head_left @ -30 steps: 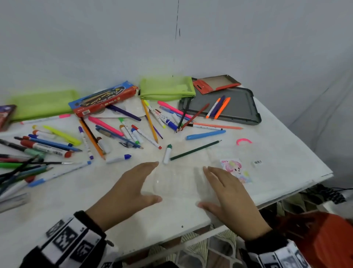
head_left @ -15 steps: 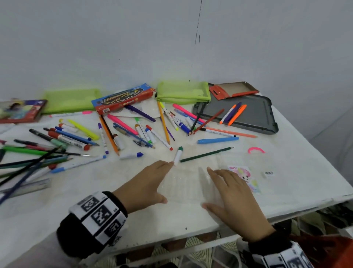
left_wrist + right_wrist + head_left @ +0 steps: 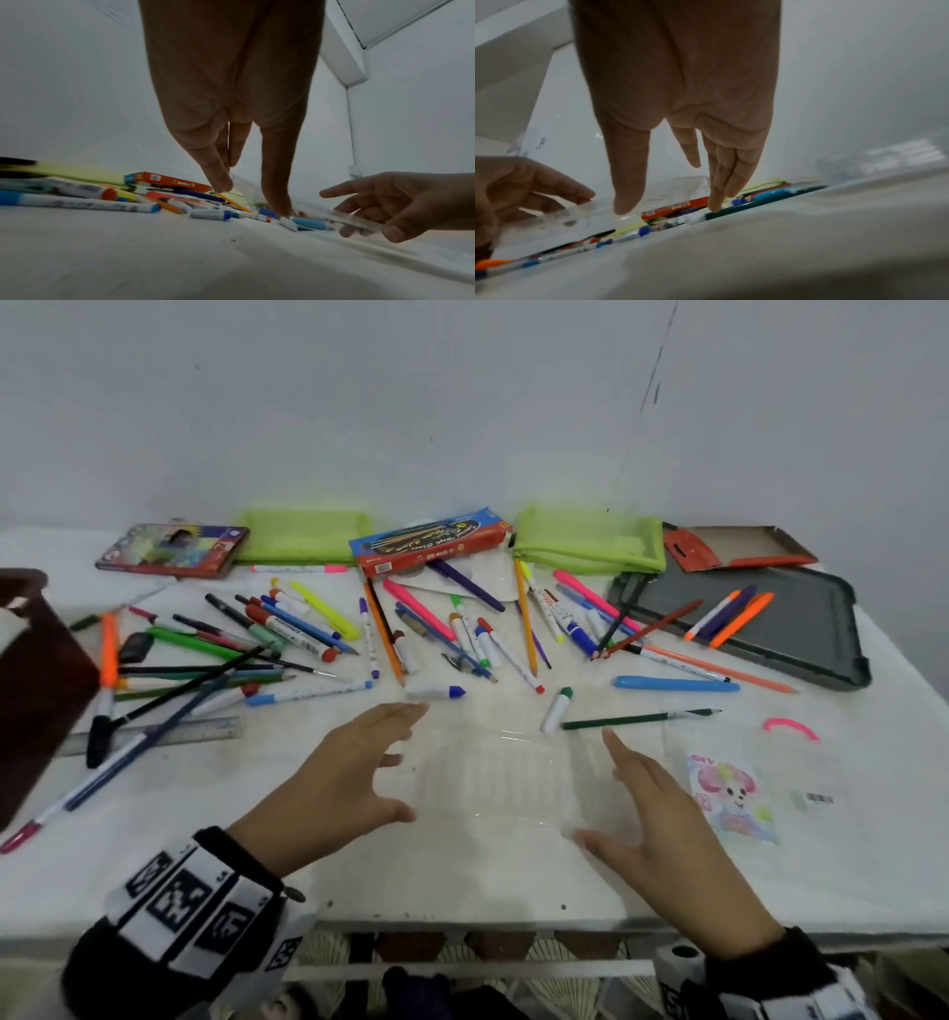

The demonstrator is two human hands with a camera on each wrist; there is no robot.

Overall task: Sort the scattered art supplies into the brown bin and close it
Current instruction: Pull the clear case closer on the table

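Note:
A clear plastic tray [image 3: 493, 778] sits near the table's front edge between my hands. My left hand [image 3: 359, 773] holds its left end, fingers at the far corner and thumb at the near one. My right hand [image 3: 652, 809] holds the right end the same way; in the left wrist view the clear tray edge [image 3: 357, 220] lies pinched between that hand's [image 3: 390, 205] thumb and fingers. Pens, markers and pencils [image 3: 411, 629] lie scattered behind the tray. The brown bin [image 3: 36, 690] shows at the far left edge.
A dark grey flat lid [image 3: 801, 629] with several pens lies back right. Two green pouches [image 3: 590, 539], a red-blue pencil box [image 3: 431, 541] and a ruler [image 3: 169, 731] lie on the table. A sticker sheet [image 3: 729, 793] and pink ring [image 3: 791, 726] lie right.
The head view has swung left, bringing the brown bin into sight. Both hands stay on the ends of the clear tray, almost unmoved.

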